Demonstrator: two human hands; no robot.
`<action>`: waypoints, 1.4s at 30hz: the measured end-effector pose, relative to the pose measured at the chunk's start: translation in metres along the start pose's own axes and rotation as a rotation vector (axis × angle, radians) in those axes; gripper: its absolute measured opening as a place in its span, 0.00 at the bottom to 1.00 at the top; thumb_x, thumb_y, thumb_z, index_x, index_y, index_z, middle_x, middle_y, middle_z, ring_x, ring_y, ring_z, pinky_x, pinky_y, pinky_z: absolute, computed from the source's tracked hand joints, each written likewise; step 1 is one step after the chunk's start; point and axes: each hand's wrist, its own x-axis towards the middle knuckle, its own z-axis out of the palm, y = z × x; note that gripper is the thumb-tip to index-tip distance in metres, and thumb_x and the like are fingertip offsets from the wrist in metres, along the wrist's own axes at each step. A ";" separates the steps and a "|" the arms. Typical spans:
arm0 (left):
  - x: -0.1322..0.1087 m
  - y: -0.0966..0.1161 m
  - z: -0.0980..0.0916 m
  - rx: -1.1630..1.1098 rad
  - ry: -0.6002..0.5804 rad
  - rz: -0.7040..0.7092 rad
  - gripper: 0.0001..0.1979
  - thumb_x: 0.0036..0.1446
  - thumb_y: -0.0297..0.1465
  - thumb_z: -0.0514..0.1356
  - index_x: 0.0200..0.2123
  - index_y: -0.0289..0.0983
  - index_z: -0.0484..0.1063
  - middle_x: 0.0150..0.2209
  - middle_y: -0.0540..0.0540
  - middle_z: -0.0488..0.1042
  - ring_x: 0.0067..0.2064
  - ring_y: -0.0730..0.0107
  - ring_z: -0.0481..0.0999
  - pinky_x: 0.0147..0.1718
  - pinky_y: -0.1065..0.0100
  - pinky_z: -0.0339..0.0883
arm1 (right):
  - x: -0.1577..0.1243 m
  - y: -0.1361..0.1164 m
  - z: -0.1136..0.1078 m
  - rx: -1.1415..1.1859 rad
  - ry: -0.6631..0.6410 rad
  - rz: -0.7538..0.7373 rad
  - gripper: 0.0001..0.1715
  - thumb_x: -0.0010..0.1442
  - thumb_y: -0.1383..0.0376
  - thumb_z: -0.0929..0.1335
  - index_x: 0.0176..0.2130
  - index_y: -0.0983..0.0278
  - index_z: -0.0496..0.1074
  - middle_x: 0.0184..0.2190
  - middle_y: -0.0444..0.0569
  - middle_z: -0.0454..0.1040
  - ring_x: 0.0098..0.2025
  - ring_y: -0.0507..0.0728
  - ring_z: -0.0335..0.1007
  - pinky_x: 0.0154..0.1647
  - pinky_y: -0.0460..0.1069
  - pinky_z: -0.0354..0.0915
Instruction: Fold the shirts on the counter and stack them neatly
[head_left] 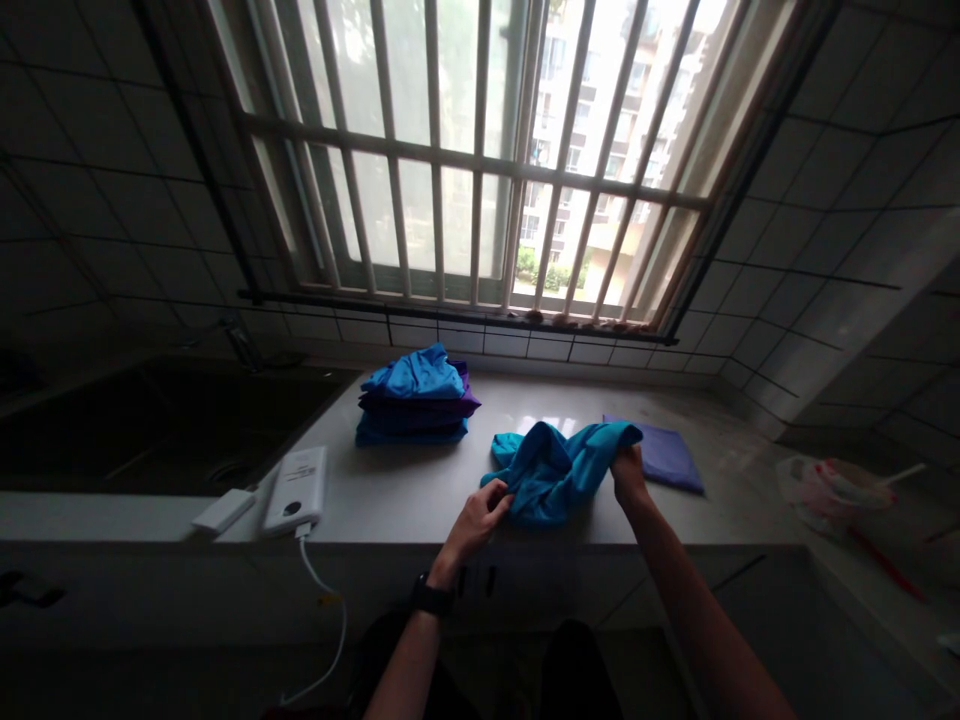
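On the counter (420,490), between the fingers of both hands: a teal cloth (559,470), bunched and creased, its right end lifted, the rest lying loose.
Left hand (474,518): thumb and fingertips pinched the cloth's near left edge; a dark watch (433,597) sat on the wrist behind them.
Right hand (628,475): fingers closed around the raised right end of the cloth.
Purple piece (671,460): lay flat just beyond and to the right of the right fingers, partly hidden by the teal cloth; whether the two touched, could not tell.
Pile (414,398): beyond and left of the left fingers, folded blue and purple cloths stacked, a rumpled bright blue one on top.
Power bank (298,492): well left of the left fingers, white, a cable (337,590) running from its near end over the counter's edge.
Small white box (223,511): just left of the power bank, farther from the fingers.
Sink: far left of the left fingers, dark, a tap (241,345) behind it.
Plastic bag (832,490): well right of the right fingers, contents unclear.
Window (480,155): straight beyond both hands, barred, daylight coming through.
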 end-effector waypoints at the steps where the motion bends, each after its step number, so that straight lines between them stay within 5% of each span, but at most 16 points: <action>1: 0.000 0.000 0.000 0.008 -0.003 0.000 0.15 0.61 0.45 0.56 0.35 0.39 0.66 0.30 0.53 0.65 0.31 0.70 0.64 0.33 0.68 0.58 | 0.000 0.003 -0.001 -0.036 0.047 -0.009 0.07 0.51 0.59 0.66 0.27 0.60 0.66 0.30 0.48 0.73 0.37 0.61 0.70 0.42 0.57 0.68; 5: 0.001 -0.002 0.000 0.057 0.021 -0.007 0.11 0.60 0.41 0.54 0.31 0.41 0.60 0.27 0.55 0.60 0.30 0.70 0.61 0.32 0.67 0.56 | -0.015 0.000 0.000 -0.245 0.110 -0.238 0.14 0.53 0.65 0.64 0.42 0.61 0.70 0.48 0.55 0.74 0.53 0.63 0.70 0.54 0.59 0.66; 10: 0.003 -0.009 0.001 0.048 0.071 -0.017 0.10 0.61 0.38 0.50 0.30 0.42 0.54 0.26 0.56 0.55 0.29 0.71 0.59 0.32 0.67 0.55 | -0.048 0.004 0.014 -0.690 -0.550 -0.195 0.31 0.57 0.59 0.68 0.59 0.62 0.66 0.56 0.59 0.72 0.57 0.65 0.71 0.56 0.58 0.67; 13: 0.003 -0.013 0.001 0.029 0.083 -0.017 0.12 0.64 0.41 0.49 0.31 0.42 0.55 0.27 0.56 0.56 0.29 0.71 0.59 0.32 0.67 0.56 | -0.058 0.009 0.020 -0.877 -0.706 -0.112 0.27 0.60 0.61 0.68 0.58 0.66 0.69 0.56 0.61 0.72 0.57 0.66 0.71 0.57 0.57 0.66; 17: 0.002 -0.018 0.003 0.014 0.096 0.000 0.12 0.64 0.42 0.50 0.33 0.42 0.56 0.28 0.56 0.58 0.30 0.71 0.61 0.32 0.67 0.57 | -0.055 -0.004 0.012 -0.775 -0.864 -0.044 0.20 0.60 0.66 0.66 0.52 0.66 0.72 0.50 0.57 0.76 0.53 0.65 0.73 0.56 0.57 0.65; 20: 0.000 -0.019 0.004 -0.058 0.126 -0.004 0.12 0.65 0.44 0.51 0.37 0.42 0.57 0.30 0.55 0.61 0.31 0.71 0.64 0.32 0.68 0.60 | -0.050 -0.016 0.004 -0.460 -1.070 0.109 0.22 0.55 0.60 0.73 0.50 0.62 0.74 0.48 0.52 0.78 0.52 0.64 0.73 0.54 0.55 0.68; 22: 0.000 -0.018 0.005 -0.122 0.131 -0.017 0.14 0.65 0.46 0.52 0.40 0.42 0.57 0.30 0.55 0.63 0.30 0.72 0.65 0.31 0.69 0.61 | -0.048 -0.017 0.005 -0.202 -1.029 0.229 0.28 0.50 0.55 0.77 0.48 0.61 0.75 0.48 0.51 0.78 0.52 0.63 0.74 0.51 0.54 0.70; 25: 0.001 -0.017 0.004 -0.196 0.156 -0.024 0.17 0.65 0.48 0.52 0.46 0.41 0.58 0.32 0.54 0.67 0.32 0.71 0.69 0.33 0.68 0.64 | -0.046 -0.005 0.020 0.060 -0.673 0.352 0.30 0.48 0.47 0.76 0.45 0.60 0.73 0.42 0.50 0.79 0.44 0.61 0.76 0.44 0.53 0.72; 29: 0.003 -0.015 0.002 -0.227 0.122 -0.017 0.25 0.61 0.50 0.57 0.53 0.39 0.60 0.40 0.47 0.72 0.38 0.66 0.74 0.34 0.66 0.68 | -0.040 0.012 0.040 0.033 -0.336 0.249 0.25 0.52 0.45 0.72 0.39 0.61 0.73 0.37 0.49 0.79 0.40 0.60 0.74 0.44 0.54 0.71; 33: 0.002 -0.011 0.000 -0.178 0.054 -0.011 0.23 0.62 0.47 0.57 0.52 0.38 0.66 0.45 0.42 0.76 0.43 0.61 0.76 0.40 0.63 0.69 | -0.035 0.011 0.034 -0.191 -0.335 0.071 0.14 0.48 0.54 0.72 0.27 0.61 0.72 0.30 0.47 0.75 0.37 0.59 0.70 0.41 0.53 0.68; 37: 0.001 -0.010 -0.002 -0.103 0.014 0.018 0.21 0.61 0.48 0.58 0.44 0.36 0.71 0.41 0.44 0.75 0.37 0.65 0.73 0.37 0.64 0.68 | -0.035 0.000 0.016 -0.108 -0.419 0.164 0.12 0.44 0.57 0.72 0.24 0.62 0.69 0.25 0.44 0.71 0.31 0.56 0.67 0.34 0.50 0.64; 40: 0.003 -0.012 -0.003 -0.126 0.116 0.062 0.24 0.60 0.53 0.55 0.42 0.37 0.70 0.43 0.43 0.73 0.39 0.63 0.72 0.39 0.63 0.68 | -0.032 -0.004 0.002 0.127 -0.573 0.284 0.14 0.43 0.55 0.71 0.24 0.62 0.68 0.22 0.45 0.69 0.27 0.55 0.64 0.32 0.51 0.64; 42: 0.003 -0.013 -0.003 -0.154 0.202 0.079 0.26 0.61 0.56 0.53 0.39 0.38 0.68 0.45 0.41 0.72 0.43 0.61 0.72 0.43 0.62 0.68 | -0.026 -0.001 -0.005 0.160 -0.423 0.264 0.15 0.45 0.53 0.70 0.24 0.60 0.67 0.21 0.45 0.68 0.25 0.56 0.63 0.31 0.53 0.65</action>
